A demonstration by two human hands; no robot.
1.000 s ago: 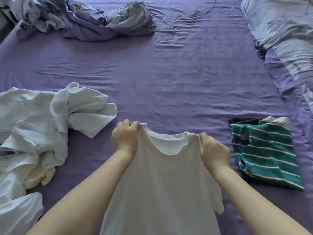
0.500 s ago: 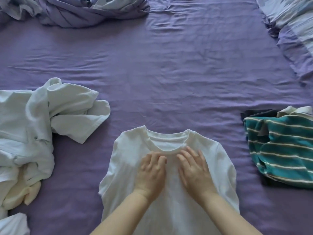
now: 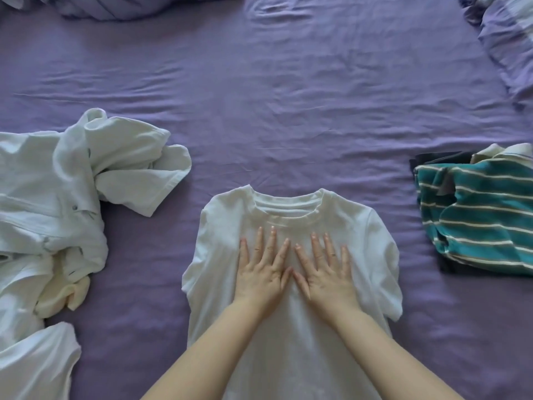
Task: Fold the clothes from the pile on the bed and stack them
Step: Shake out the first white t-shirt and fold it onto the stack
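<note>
Two bare hands lie flat on a plain white cotton T-shirt spread face-up on the wrinkled purple bed sheet. The shirt has a ribbed round collar that sits just beyond the fingertips, and its short sleeves fall outward to either side of the hands, the one on the right slightly bunched. Its lower part runs back toward the person, under both forearms and out of view at the bottom edge.

Well to the left of the left hand sits a crumpled pile of white and cream unfolded clothes, one short sleeve of it reaching toward the shirt without touching it. The left hand presses palm-down on the chest of the shirt just below the collar, fingers straight and fanned apart, gripping nothing. Just beside it, the right hand lies the same way, palm down with fingers spread and straight, resting on the fabric. The two thumbs angle inward and nearly meet between the hands. Both forearms come in from the bottom edge and converge toward the wrists.

Well to the right of the right hand lies a folded teal knit garment with thin white stripes, on top of a dark piece and a pale one whose edges show behind it. Beyond the hands, at the far edge, rumpled lilac bedding lies to the left and a pale patterned pillow to the right.
</note>
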